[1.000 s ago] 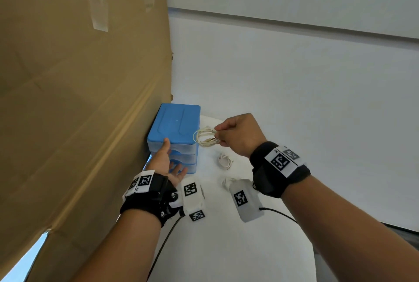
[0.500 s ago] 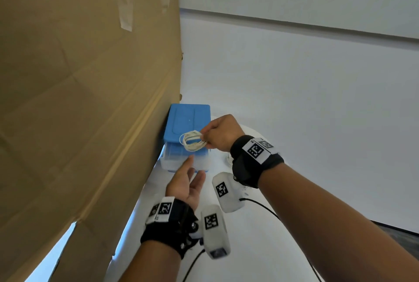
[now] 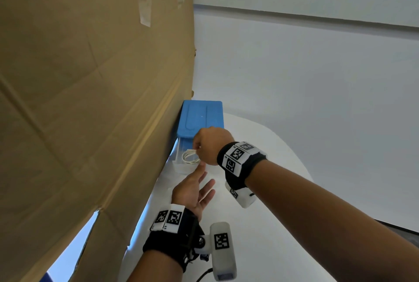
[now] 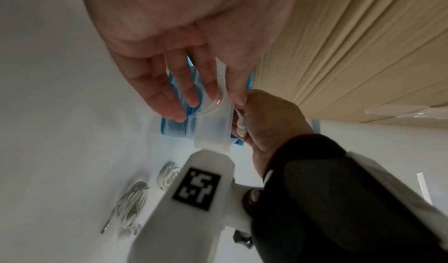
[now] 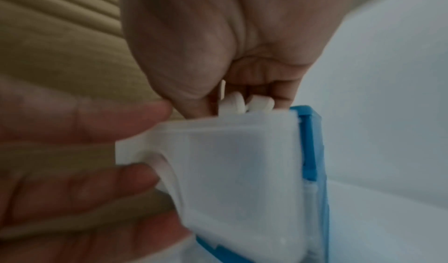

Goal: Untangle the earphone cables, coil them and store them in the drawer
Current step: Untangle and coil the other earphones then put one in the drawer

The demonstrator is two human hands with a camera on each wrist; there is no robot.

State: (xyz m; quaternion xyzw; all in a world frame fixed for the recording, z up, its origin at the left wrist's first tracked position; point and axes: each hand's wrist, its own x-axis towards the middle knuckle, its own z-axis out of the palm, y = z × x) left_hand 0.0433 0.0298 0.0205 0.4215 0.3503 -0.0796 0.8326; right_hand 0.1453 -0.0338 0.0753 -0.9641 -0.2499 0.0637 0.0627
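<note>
A blue drawer unit (image 3: pixel 200 118) stands against the cardboard, with its translucent top drawer (image 3: pixel 181 167) pulled out. My right hand (image 3: pixel 205 145) pinches a coiled white earphone cable (image 3: pixel 190 157) and holds it just over the open drawer. In the right wrist view the two earbuds (image 5: pixel 244 104) peek out from under the curled fingers, right above the drawer's rim (image 5: pixel 230 125). My left hand (image 3: pixel 197 182) reaches toward the drawer front, and its straight fingers (image 4: pixel 211 87) touch the front's handle recess (image 4: pixel 213 114).
A tall cardboard panel (image 3: pixel 90 100) walls off the left side, close against the drawer unit. Two more coiled earphone bundles (image 4: pixel 167 175) (image 4: pixel 132 200) lie on the white table (image 3: pixel 260 236) to the right of the unit, behind my right wrist.
The top drawer has slid further out under my left hand. My right hand has carried the coil from above the blue lid down over the open drawer.
</note>
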